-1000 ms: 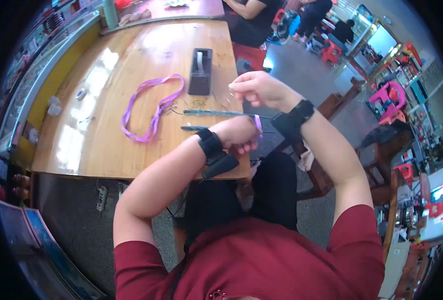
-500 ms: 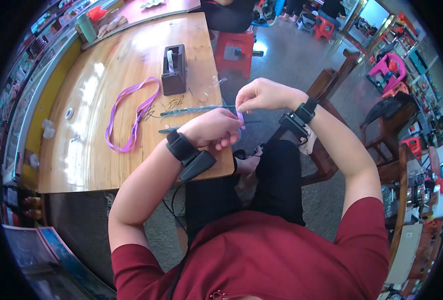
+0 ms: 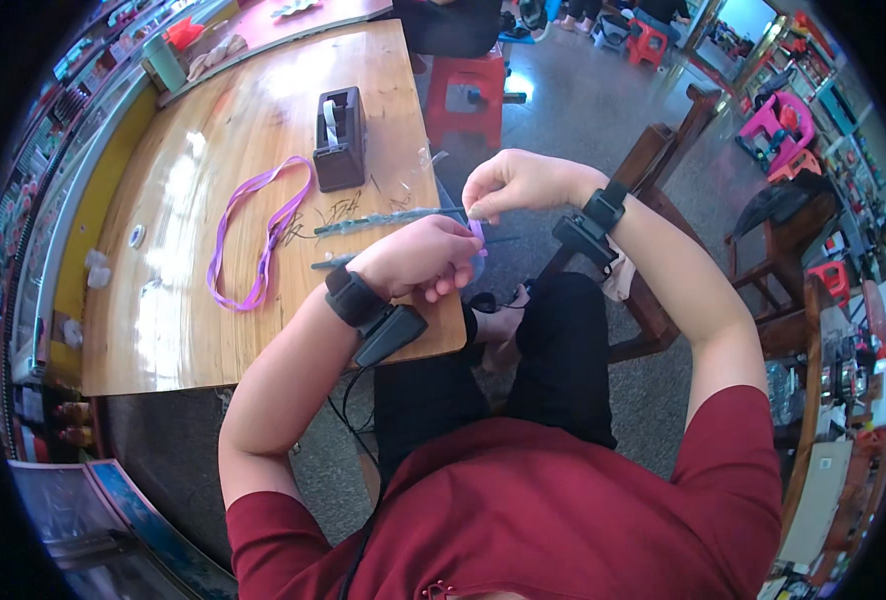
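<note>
Over the table's right edge, my left hand [image 3: 430, 258] pinches a short piece of purple ribbon [image 3: 478, 236], its fingers curled. My right hand [image 3: 508, 186] is pinched at the upper end of that ribbon, thumb against forefinger. Two thin dark green sticks lie past my left hand: one stick [image 3: 373, 222] has clear wrapping along it, and the other stick [image 3: 331, 263] is partly hidden behind my left hand. A long loop of purple ribbon [image 3: 222, 236] rests on the wood to the left of the sticks.
A black tape dispenser [image 3: 340, 150] stands on the wooden table [image 3: 178, 330], near scraps of clear film [image 3: 421, 170]. A small roll [image 3: 137, 236] lies at the left. Beyond the table are a red stool [image 3: 463, 95] and a wooden chair [image 3: 653, 160]. A person sits at the far end.
The view has shifted slightly. Both hands keep nearly the same pose at the ribbon piece; the things on the table have not visibly moved.
</note>
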Available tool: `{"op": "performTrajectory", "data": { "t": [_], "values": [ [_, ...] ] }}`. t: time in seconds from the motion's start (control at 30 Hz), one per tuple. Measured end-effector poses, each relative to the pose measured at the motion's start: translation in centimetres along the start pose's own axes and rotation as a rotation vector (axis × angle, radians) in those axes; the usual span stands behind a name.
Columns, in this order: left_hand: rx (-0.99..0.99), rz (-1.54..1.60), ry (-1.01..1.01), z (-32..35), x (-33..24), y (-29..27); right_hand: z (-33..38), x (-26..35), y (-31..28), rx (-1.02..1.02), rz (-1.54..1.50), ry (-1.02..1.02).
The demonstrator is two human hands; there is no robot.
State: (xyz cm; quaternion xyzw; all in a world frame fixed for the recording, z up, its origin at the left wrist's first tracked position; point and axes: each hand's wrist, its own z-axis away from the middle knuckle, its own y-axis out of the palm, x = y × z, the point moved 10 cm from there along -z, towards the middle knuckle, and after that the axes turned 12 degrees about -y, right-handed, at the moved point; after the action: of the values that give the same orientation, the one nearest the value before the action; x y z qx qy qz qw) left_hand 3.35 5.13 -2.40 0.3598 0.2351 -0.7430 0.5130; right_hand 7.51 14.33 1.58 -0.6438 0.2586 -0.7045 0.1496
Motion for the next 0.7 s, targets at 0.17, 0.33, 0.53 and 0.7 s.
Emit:
{"op": "performTrajectory", "data": {
  "t": [0.17,0.33,0.53,0.7],
  "values": [
    [-0.014,-0.011,0.001,0.0,0.0,0.0,-0.1,-0.4,0.1,0.013,-0.045,0.047],
    [-0.030,-0.026,0.005,0.1,-0.1,0.0,-0.3,-0.7,-0.1,-0.019,-0.083,0.029],
    [-0.037,-0.051,0.003,0.2,-0.2,0.0,-0.4,-1.2,-0.1,-0.016,-0.053,0.044],
    [-0.039,-0.053,0.001,0.3,-0.2,0.1,-0.4,-1.1,0.0,0.005,-0.046,0.021]
  ]
}}
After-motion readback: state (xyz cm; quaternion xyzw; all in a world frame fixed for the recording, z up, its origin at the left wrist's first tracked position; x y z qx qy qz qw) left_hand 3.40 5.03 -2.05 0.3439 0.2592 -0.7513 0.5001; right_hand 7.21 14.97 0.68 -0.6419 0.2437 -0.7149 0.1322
